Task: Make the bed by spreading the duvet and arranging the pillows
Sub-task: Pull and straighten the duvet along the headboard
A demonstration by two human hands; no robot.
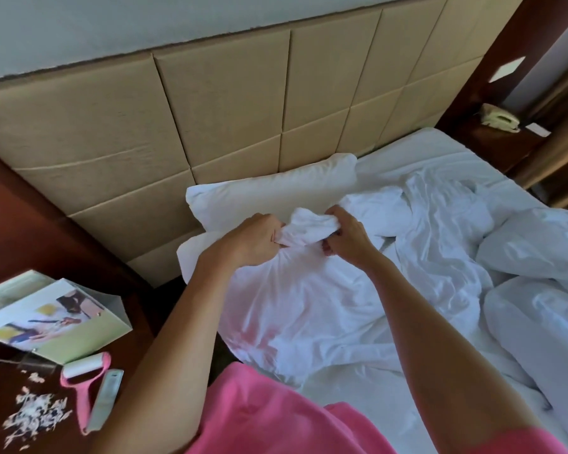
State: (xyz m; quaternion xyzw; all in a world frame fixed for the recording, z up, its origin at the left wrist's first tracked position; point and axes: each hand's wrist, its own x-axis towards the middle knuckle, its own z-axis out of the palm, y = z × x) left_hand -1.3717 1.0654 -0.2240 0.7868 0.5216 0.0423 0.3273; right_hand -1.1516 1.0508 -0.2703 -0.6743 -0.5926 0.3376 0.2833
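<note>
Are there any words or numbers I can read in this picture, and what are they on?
None can be read.
Leaflet stand on the bedside table: only pictures show, any print is too blurred.
Phone and the card beside it: too small to tell.
Lint roller, pillows and duvet: no writing seen.

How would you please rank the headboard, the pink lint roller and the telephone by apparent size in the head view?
1. headboard
2. pink lint roller
3. telephone, though it sits farther from the camera, so its true size is unsure.
</note>
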